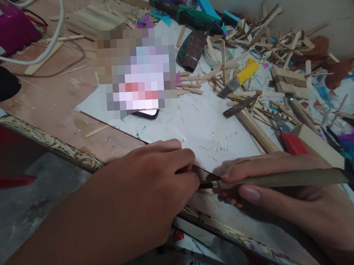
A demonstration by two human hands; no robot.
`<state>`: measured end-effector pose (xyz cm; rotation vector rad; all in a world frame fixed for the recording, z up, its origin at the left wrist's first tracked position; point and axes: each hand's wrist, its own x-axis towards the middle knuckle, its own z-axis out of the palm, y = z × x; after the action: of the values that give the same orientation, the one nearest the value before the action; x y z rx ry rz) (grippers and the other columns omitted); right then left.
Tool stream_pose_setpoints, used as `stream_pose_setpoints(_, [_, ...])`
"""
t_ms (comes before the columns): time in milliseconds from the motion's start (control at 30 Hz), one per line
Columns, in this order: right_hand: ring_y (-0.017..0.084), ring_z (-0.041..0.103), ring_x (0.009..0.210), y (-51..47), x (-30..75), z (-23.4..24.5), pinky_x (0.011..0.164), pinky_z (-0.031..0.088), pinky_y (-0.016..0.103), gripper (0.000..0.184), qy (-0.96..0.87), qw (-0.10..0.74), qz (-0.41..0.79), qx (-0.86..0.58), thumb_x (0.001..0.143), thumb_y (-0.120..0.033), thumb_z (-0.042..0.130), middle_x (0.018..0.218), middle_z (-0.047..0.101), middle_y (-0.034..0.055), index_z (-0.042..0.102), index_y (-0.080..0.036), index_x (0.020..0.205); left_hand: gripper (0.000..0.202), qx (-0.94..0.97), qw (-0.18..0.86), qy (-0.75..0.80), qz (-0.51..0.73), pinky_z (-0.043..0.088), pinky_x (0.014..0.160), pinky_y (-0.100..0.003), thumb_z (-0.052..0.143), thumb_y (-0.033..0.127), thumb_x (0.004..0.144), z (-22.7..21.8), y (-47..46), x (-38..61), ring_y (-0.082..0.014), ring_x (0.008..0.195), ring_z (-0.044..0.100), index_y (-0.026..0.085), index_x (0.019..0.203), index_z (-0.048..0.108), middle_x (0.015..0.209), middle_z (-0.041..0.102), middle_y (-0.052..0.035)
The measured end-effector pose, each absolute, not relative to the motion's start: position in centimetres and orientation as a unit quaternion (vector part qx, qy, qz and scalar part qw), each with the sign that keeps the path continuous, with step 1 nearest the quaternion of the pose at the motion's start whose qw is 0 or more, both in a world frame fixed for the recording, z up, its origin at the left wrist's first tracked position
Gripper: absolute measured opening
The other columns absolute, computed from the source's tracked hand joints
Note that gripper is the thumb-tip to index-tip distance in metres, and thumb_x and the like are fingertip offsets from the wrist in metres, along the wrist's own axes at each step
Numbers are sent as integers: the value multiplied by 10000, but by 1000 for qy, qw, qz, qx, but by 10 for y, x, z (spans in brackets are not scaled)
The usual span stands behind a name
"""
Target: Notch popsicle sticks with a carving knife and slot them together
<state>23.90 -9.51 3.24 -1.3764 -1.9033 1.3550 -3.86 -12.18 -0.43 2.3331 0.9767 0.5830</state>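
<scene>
My right hand (275, 190) grips a carving tool (286, 179) by its long wooden handle, thumb and fingers closed round it near the metal ferrule. The tool's thin dark shaft points left, and its tip disappears behind the fingers of my left hand (158, 173). That hand is closed, knuckles up, at the table's front edge; whatever lies in its fingers is hidden. Both hands are close together over the lower edge of a white paper sheet (191, 120). Beyond my left hand lies a phone (146, 113), its screen mostly pixelated.
Craft sticks (249, 37) are heaped at the back right by the wall. Among them are a yellow-handled cutter (245, 73), a red object (293, 143) and a wood block (290, 81). A magenta box (8, 28) with a white cable (60, 32) stands back left. The table edge (62, 150) runs diagonally.
</scene>
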Motion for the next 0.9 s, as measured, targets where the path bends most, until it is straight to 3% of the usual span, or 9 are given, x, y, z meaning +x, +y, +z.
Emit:
stream_pose_setpoints(433, [157, 813, 678, -103, 233, 29, 601, 677, 170, 112, -622, 234, 519, -538, 861, -371, 917, 925, 883, -14, 909, -404, 968, 211, 879, 248, 350, 206, 456, 946, -399, 604, 24, 1006, -3, -123, -38, -226, 1035, 612, 232, 1015, 642, 1054, 684, 9])
stream_pose_setpoints(767, [166, 791, 591, -99, 220, 37, 566, 667, 182, 170, -570, 226, 552, -565, 819, -379, 948, 741, 856, 43, 917, -295, 963, 214, 896, 246, 331, 164, 488, 1030, -474, 610, 17, 981, -4, -121, -40, -262, 1100, 623, 219, 1033, 655, 1091, 707, -18])
stream_pose_setpoints(900, [182, 789, 577, -97, 217, 39, 534, 664, 208, 200, -555, 209, 561, -577, 829, -425, 940, 721, 848, 61, 920, -263, 945, 190, 898, 245, 329, 157, 503, 966, -451, 657, 25, 967, -2, -117, -37, -256, 1038, 615, 212, 1004, 660, 1043, 688, -20])
